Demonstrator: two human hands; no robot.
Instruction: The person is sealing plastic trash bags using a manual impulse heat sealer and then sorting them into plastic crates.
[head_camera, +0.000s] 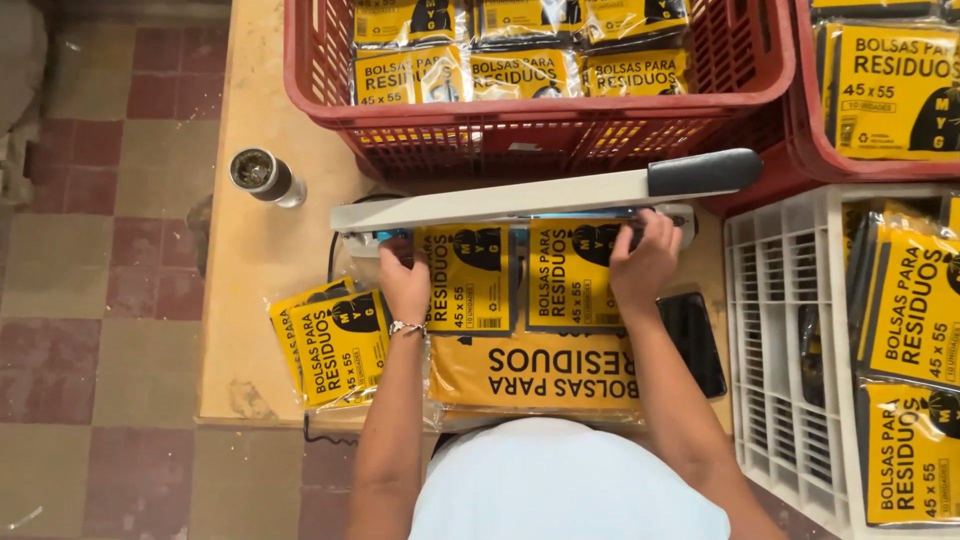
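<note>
Two yellow-and-black plastic packets lie side by side under the raised arm of a white heat sealer (500, 200) with a dark handle. My left hand (405, 283) presses the top left corner of the left packet (470, 280). My right hand (645, 262) holds the top right corner of the right packet (570, 275) at the sealer's bar. Both packets rest on a stack of larger yellow packets (535, 375) in front of me.
A red crate (540, 130) of packets stands behind the sealer, another red crate (810, 130) to its right. A white crate (780, 330) with packets is at right. Loose packets (335, 345) lie at left, a metal cylinder (262, 176) beyond them, a dark phone (695, 340) by my right arm.
</note>
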